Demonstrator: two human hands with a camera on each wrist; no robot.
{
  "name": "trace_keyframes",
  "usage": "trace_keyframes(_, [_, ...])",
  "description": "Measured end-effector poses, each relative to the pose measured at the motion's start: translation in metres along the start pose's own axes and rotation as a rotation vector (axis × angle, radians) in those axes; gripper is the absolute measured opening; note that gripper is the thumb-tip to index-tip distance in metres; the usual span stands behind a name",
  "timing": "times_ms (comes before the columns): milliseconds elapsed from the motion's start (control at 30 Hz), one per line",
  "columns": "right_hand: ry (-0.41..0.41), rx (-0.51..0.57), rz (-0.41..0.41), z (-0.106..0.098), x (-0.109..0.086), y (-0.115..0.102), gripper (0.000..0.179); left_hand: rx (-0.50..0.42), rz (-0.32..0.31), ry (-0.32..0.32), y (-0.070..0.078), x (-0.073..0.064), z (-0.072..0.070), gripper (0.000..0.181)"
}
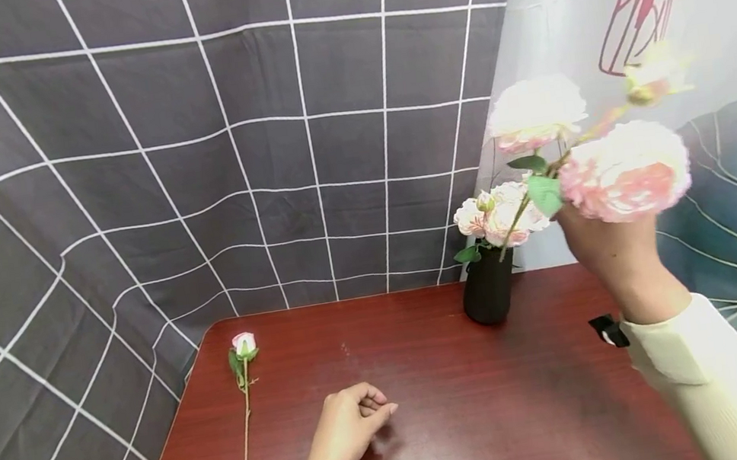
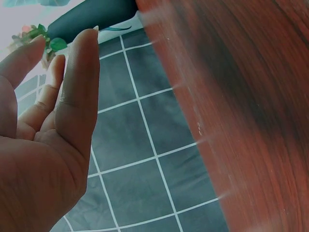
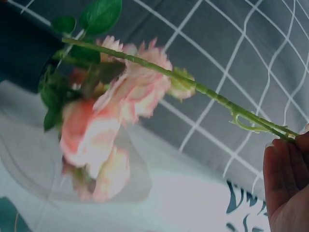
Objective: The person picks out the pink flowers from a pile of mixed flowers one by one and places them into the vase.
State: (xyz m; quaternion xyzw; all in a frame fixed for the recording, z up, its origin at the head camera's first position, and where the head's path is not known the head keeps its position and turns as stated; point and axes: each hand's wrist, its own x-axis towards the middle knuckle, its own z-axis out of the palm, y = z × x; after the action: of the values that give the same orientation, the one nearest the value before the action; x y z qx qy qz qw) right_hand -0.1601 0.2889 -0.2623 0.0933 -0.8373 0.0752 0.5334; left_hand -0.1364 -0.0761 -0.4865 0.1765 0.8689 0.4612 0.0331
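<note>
My right hand [image 1: 620,256] is raised at the right and pinches the green stem [image 3: 212,95] of an artificial peony spray [image 1: 624,172]. Two large pale pink blooms and a smaller one top this spray. Its stem slants down toward a dark vase [image 1: 489,292], with the lower end in front of the flowers there; whether it touches them I cannot tell. Pink and cream peonies [image 3: 91,135] with green leaves fill the vase's mouth. My left hand [image 1: 347,428] hovers low by the table's near side, fingers loosely bent, with nothing in them.
A single pink rose [image 1: 243,345] lies lengthwise on the left of the reddish-brown wooden table [image 1: 381,336]. Behind the table hangs a dark grey cloth [image 1: 263,158] with white grid lines. A pale patterned curtain [image 1: 733,47] hangs at the right.
</note>
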Motion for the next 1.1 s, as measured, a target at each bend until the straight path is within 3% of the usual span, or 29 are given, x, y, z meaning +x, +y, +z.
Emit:
trace_keyframes(100, [0.064,0.239,0.208,-0.01,-0.002,0.012,0.028,-0.008,0.004,0.001,0.001,0.001,-0.002,0.019])
trace_keyframes(233, [0.103,0.3,0.301,-0.014,-0.003,0.026,0.027,-0.008,0.001,0.002,0.002,0.002,-0.002,0.018])
trace_keyframes(433, [0.115,0.267,0.363,-0.002,-0.005,0.038,0.038,-0.002,-0.005,0.002,0.002,0.002,-0.002,0.017])
trace_keyframes(667, [0.106,0.262,0.384,0.021,-0.012,0.046,0.032,0.006,-0.011,-0.005,0.0,0.001,-0.003,0.017])
trace_keyframes(733, [0.125,0.299,0.405,0.027,-0.012,0.048,0.035,0.01,-0.012,-0.003,-0.001,0.001,-0.002,0.017])
trace_keyframes(900, [0.059,0.337,0.447,0.039,-0.017,0.05,0.053,0.01,-0.02,-0.01,-0.001,-0.001,-0.002,0.016])
trace_keyframes(1100, [0.028,0.4,0.495,0.053,-0.026,0.051,0.057,0.011,-0.029,-0.016,-0.001,-0.002,-0.002,0.017])
